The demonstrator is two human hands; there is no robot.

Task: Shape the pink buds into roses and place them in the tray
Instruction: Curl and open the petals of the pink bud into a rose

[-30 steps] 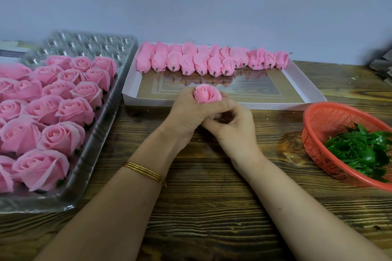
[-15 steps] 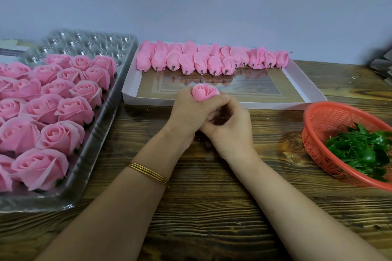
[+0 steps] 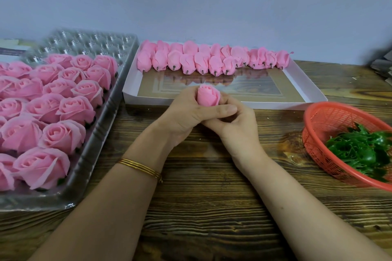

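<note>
At the centre of the frame, just in front of the white box (image 3: 307, 89), both hands hold one pink bud (image 3: 209, 96). It stands taller than half a second ago: then only a round top showed above the fist, now its closed, pointed body rises upright. The left hand (image 3: 186, 116) wraps its fingers round the bud's lower part, thumb laid straight across the front. The right hand (image 3: 237, 131) curls its fingers against the bud's right side and base (their tips are hidden behind the left thumb). Nothing else on the wooden table (image 3: 212, 197) has shifted.

Counted: one bud in hand. About twenty unshaped buds (image 3: 201, 61) lie in two overlapping rows along the box's far wall, too crowded for an exact number. Close to twenty finished roses (image 3: 61, 135) fill the clear tray (image 3: 95, 144) at left, several cut by the frame edge, with bare cups at its upper end. One red basket (image 3: 331, 116) at right holds green leaves (image 3: 360, 150). Thin gold bangles (image 3: 141, 167) circle the left wrist.
</note>
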